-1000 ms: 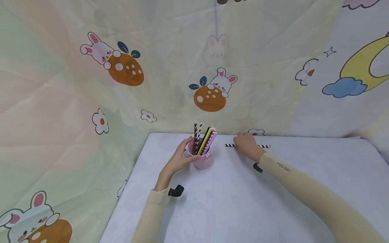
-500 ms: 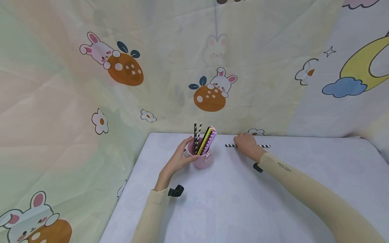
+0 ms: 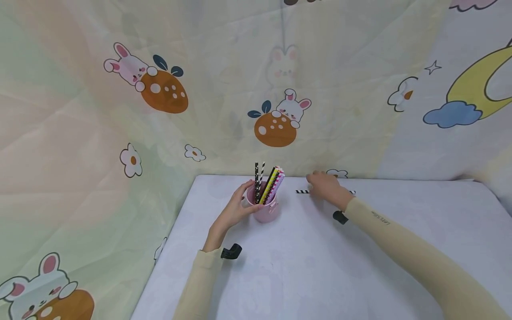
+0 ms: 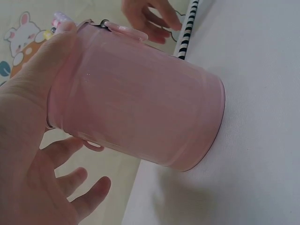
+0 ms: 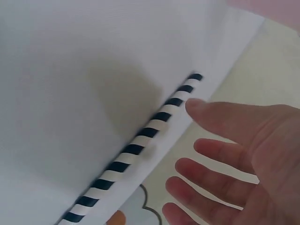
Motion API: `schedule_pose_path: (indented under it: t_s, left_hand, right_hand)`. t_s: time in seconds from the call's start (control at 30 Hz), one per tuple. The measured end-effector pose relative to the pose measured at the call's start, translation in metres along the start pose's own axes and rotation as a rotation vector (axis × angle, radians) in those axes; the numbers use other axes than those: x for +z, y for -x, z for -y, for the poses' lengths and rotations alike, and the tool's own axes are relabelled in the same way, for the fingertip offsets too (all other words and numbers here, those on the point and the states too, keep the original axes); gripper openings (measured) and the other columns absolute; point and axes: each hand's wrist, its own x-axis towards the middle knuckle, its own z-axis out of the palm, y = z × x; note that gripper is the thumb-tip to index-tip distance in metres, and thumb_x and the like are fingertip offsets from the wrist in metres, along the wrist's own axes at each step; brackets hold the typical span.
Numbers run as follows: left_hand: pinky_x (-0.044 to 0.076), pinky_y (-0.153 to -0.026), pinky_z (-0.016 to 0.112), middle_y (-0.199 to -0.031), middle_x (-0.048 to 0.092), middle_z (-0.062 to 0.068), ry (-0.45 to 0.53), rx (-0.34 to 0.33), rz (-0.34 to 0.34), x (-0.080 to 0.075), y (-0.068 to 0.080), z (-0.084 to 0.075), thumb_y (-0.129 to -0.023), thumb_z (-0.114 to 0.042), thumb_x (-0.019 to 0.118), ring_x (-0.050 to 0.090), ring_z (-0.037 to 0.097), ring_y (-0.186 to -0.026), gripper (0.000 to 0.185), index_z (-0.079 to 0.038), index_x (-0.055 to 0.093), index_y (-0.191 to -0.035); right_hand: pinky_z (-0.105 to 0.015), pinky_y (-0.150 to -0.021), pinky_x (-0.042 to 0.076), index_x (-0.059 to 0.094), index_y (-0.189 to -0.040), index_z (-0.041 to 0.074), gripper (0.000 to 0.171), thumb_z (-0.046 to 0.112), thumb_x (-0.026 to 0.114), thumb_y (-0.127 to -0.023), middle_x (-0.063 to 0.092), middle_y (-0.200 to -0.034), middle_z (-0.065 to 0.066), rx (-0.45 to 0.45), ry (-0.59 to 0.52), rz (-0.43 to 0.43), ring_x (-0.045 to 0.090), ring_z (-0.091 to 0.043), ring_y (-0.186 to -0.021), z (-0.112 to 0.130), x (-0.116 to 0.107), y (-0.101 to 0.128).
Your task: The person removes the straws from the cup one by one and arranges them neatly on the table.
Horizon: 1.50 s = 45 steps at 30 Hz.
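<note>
My left hand (image 3: 232,213) holds a pink cup (image 4: 136,98) with the thumb on one side of the rim and fingers around the other. Several patterned paper straws (image 3: 269,189) stand in it, black, yellow and pink ones among them. To the right, a black-and-white striped paper straw (image 5: 133,149) lies flat on the table near the back edge. My right hand (image 3: 327,189) hovers over that straw. In the right wrist view its thumb and fingers are spread apart, with nothing between them. From the head view, the hand hides the straw's middle.
A white-covered table (image 3: 304,266) stretches in front of me. Behind its back edge hangs a curtain (image 3: 224,111) printed with rabbits and flowers. Black wrist cameras (image 3: 232,251) sit below both hands.
My right hand has lifted slightly and its fingers look looser above the striped straw. The straw lies about where it was. My left hand and the cup have stayed still.
</note>
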Motion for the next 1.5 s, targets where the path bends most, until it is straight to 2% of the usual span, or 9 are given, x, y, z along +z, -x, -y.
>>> schedule_pose_path:
  t_s: [0.17, 0.33, 0.47, 0.57, 0.8, 1.0, 1.13, 1.3, 1.5]
  left_hand:
    - [0.028, -0.122, 0.054, -0.164, 0.03, 0.001, 0.001, 0.004, 0.001, 0.0, 0.0, 0.001, -0.084, -0.043, 0.08, 0.024, 0.024, -0.154, 0.092, -0.021, 0.03, -0.158]
    - [0.028, -0.122, 0.054, -0.164, 0.031, 0.002, -0.002, 0.018, 0.003, 0.001, -0.001, 0.002, -0.084, -0.043, 0.08, 0.024, 0.025, -0.153, 0.092, -0.02, 0.03, -0.158]
    - [0.029, -0.122, 0.054, -0.164, 0.031, 0.002, -0.007, 0.026, 0.0, 0.001, -0.002, 0.002, -0.084, -0.043, 0.08, 0.024, 0.025, -0.153, 0.091, -0.02, 0.031, -0.157]
    - [0.028, -0.122, 0.055, -0.163, 0.032, 0.003, -0.001, 0.029, -0.001, 0.001, -0.002, 0.002, -0.084, -0.042, 0.08, 0.025, 0.026, -0.153, 0.09, -0.02, 0.031, -0.157]
    - [0.028, -0.122, 0.054, -0.163, 0.032, 0.0, 0.008, 0.016, 0.002, 0.0, -0.002, 0.002, -0.084, -0.043, 0.08, 0.025, 0.023, -0.153, 0.092, -0.02, 0.031, -0.157]
    - [0.028, -0.122, 0.056, -0.163, 0.032, 0.001, 0.02, 0.021, 0.003, -0.001, -0.002, 0.002, -0.083, -0.045, 0.081, 0.026, 0.025, -0.153, 0.095, -0.017, 0.03, -0.158]
    - [0.028, -0.121, 0.057, -0.162, 0.033, 0.0, 0.015, 0.027, 0.002, -0.001, -0.003, 0.002, -0.082, -0.046, 0.081, 0.027, 0.025, -0.152, 0.094, -0.019, 0.031, -0.157]
    - [0.029, -0.121, 0.057, -0.162, 0.034, -0.001, 0.011, 0.025, 0.004, -0.001, -0.004, 0.004, -0.082, -0.049, 0.081, 0.027, 0.024, -0.152, 0.095, -0.02, 0.031, -0.157]
    - [0.029, -0.121, 0.057, -0.163, 0.033, -0.002, 0.014, 0.019, 0.008, -0.001, -0.004, 0.005, -0.082, -0.049, 0.08, 0.026, 0.024, -0.153, 0.094, -0.022, 0.03, -0.158]
  right_hand:
    - [-0.05, -0.094, 0.055, 0.057, -0.135, 0.001, 0.055, 0.025, 0.077, -0.089, 0.062, -0.128, -0.02, 0.04, -0.206, 0.013, 0.059, -0.035, -0.114, 0.004, -0.017, 0.002]
    - [-0.058, -0.11, 0.044, 0.049, -0.144, 0.003, 0.067, 0.032, 0.076, -0.09, 0.049, -0.147, -0.023, 0.03, -0.379, -0.04, 0.046, -0.04, -0.134, 0.008, -0.029, 0.004]
    - [-0.061, -0.116, 0.034, 0.045, -0.148, 0.006, 0.07, 0.034, 0.075, -0.091, 0.041, -0.154, -0.02, -0.008, -0.525, -0.1, 0.034, -0.04, -0.145, 0.011, -0.033, 0.008]
    - [-0.062, -0.116, 0.034, 0.041, -0.151, 0.009, 0.072, 0.034, 0.074, -0.092, 0.038, -0.157, -0.017, -0.029, -0.682, -0.116, 0.032, -0.039, -0.147, 0.017, -0.03, 0.013]
    - [-0.058, -0.113, 0.04, 0.041, -0.15, 0.014, 0.07, 0.038, 0.073, -0.092, 0.045, -0.153, -0.013, -0.053, -0.996, -0.059, 0.039, -0.038, -0.144, 0.041, -0.016, 0.025]
    - [-0.052, -0.112, 0.044, 0.048, -0.143, 0.009, 0.054, 0.03, 0.068, -0.097, 0.052, -0.147, -0.015, -0.014, -1.251, -0.019, 0.05, -0.035, -0.135, 0.064, -0.003, 0.031]
    - [-0.047, -0.107, 0.048, 0.055, -0.135, 0.008, 0.045, 0.031, 0.066, -0.098, 0.058, -0.139, -0.013, 0.03, -1.326, -0.035, 0.056, -0.031, -0.127, 0.075, 0.005, 0.032]
    - [-0.038, -0.099, 0.05, 0.058, -0.128, 0.008, 0.041, 0.032, 0.068, -0.096, 0.062, -0.131, -0.012, 0.064, -1.334, -0.073, 0.059, -0.027, -0.118, 0.084, 0.013, 0.028]
    - [-0.035, -0.096, 0.051, 0.059, -0.125, 0.005, 0.039, 0.03, 0.068, -0.096, 0.062, -0.129, -0.014, 0.1, -1.323, -0.114, 0.06, -0.027, -0.117, 0.09, 0.016, 0.024]
